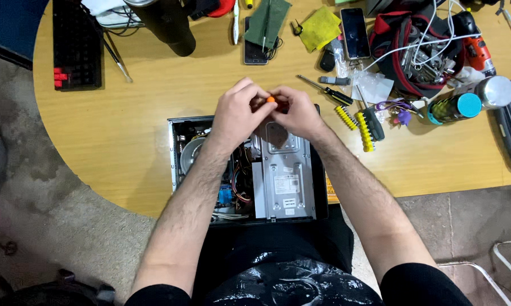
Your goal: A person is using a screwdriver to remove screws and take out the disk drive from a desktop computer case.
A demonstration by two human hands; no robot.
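- Hands first: our left hand [238,110] and right hand [298,113] meet above the far edge of the open computer case [250,170], fingertips pressed together.
- Between them we pinch a small orange-tipped tool [271,100]; both sets of fingers are closed narrowly around it, and most of it is hidden by the hands, so we cannot tell its full shape.
- The case lies flat at the near edge of the wooden table [131,130], lid off, with a silver drive cage [284,175] on its right side and coloured wires [241,181] to the left of that.
- Just right of our right hand lie a black-handled screwdriver [332,90], a yellow bit holder [346,117] and a second screwdriver with a grey handle [372,120].
- Further right stand a teal-capped can [454,107] and a silver can [495,90], beside a red and black tool bag [414,51] with white cables.
- At the far left sits a black keyboard [77,45]; a phone [355,33] and a yellow cloth [321,27] lie at the far edge.
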